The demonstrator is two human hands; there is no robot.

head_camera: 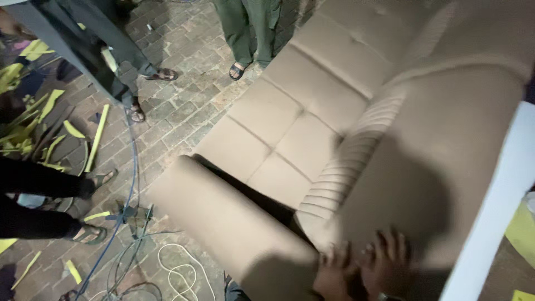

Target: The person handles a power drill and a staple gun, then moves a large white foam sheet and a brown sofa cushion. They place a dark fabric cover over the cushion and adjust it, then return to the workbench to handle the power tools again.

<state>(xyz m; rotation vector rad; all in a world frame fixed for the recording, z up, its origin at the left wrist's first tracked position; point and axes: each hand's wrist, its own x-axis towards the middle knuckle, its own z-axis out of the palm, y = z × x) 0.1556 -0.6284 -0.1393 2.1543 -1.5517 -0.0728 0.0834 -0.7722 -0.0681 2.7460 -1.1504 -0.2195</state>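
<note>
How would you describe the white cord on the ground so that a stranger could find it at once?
Start at the big beige sofa and follow its near armrest down to the brick floor. Just left of that armrest lies the white cord, coiled in loose loops. The cables beside it are blue and dark and run mostly straight, and the yellow strips lie flat farther left.

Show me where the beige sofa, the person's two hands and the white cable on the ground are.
beige sofa [290, 120]: head view, on a seat cushion.
left hand [333, 273]: head view, back of hand.
right hand [387, 265]: head view, back of hand.
white cable [179, 270]: head view, on its loop.
</note>
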